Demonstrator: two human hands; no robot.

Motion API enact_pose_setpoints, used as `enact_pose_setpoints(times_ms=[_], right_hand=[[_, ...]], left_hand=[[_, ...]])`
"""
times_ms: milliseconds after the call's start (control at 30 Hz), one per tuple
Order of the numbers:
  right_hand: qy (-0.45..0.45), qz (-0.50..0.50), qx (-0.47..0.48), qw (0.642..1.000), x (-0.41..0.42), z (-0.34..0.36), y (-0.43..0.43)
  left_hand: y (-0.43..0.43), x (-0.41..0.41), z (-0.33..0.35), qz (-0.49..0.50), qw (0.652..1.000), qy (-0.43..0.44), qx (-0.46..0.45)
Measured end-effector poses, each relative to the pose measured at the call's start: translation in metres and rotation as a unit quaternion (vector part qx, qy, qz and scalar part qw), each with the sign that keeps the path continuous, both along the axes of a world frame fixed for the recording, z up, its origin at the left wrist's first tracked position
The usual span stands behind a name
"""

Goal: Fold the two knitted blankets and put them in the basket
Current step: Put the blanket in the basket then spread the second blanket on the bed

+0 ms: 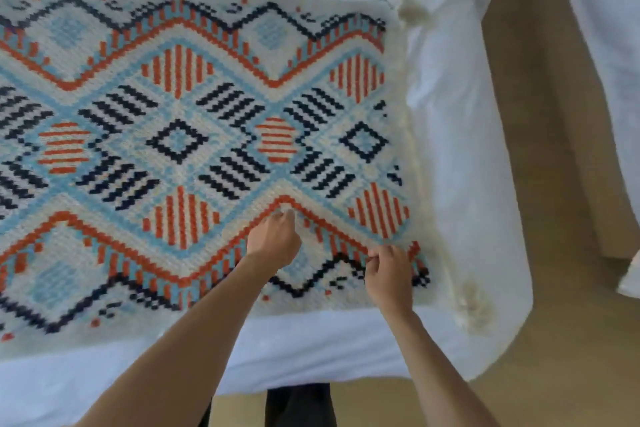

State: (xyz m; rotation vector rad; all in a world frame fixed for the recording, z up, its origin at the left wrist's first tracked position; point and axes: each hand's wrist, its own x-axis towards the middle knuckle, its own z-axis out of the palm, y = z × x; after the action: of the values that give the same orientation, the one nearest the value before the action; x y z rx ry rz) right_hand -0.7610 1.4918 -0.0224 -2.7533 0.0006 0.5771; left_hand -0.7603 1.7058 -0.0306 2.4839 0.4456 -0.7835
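Observation:
A knitted blanket (180, 142) with cream ground and orange, light blue and navy diamond patterns lies spread flat on a white bed (450, 149). Its near right corner has a cream tassel (474, 308). My left hand (273, 243) pinches the blanket's fabric near the front edge, at an orange zigzag peak. My right hand (389, 274) pinches the fabric a little further right, close to the near right corner. Only one blanket is in view, and no basket shows.
The bed's white cover hangs over the front and right edges. Tan carpet (554, 374) lies to the right and front. A second white bed (609, 45) stands at the far right across a narrow aisle. My dark trouser legs (301, 406) touch the bed's front.

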Motion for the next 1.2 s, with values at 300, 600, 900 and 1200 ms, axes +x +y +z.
enact_pose_setpoints(times_ms=[300, 600, 900, 1200], right_hand=[[0.013, -0.084, -0.047, 0.995, 0.009, -0.017, -0.136], [0.005, -0.151, 0.1, 0.983, 0.002, -0.016, -0.129], [-0.015, -0.03, 0.133, 0.991, -0.048, 0.005, -0.043], [-0.003, 0.083, 0.184, 0.979, -0.095, 0.021, 0.053]], left_hand=[[-0.14, 0.019, -0.021, -0.05, 0.999, 0.003, 0.01], [-0.17, 0.03, -0.013, -0.044, 0.999, -0.014, -0.006], [-0.152, 0.056, 0.021, 0.034, 0.995, -0.074, -0.055], [-0.055, 0.059, 0.037, 0.21, 0.972, -0.086, -0.068]])
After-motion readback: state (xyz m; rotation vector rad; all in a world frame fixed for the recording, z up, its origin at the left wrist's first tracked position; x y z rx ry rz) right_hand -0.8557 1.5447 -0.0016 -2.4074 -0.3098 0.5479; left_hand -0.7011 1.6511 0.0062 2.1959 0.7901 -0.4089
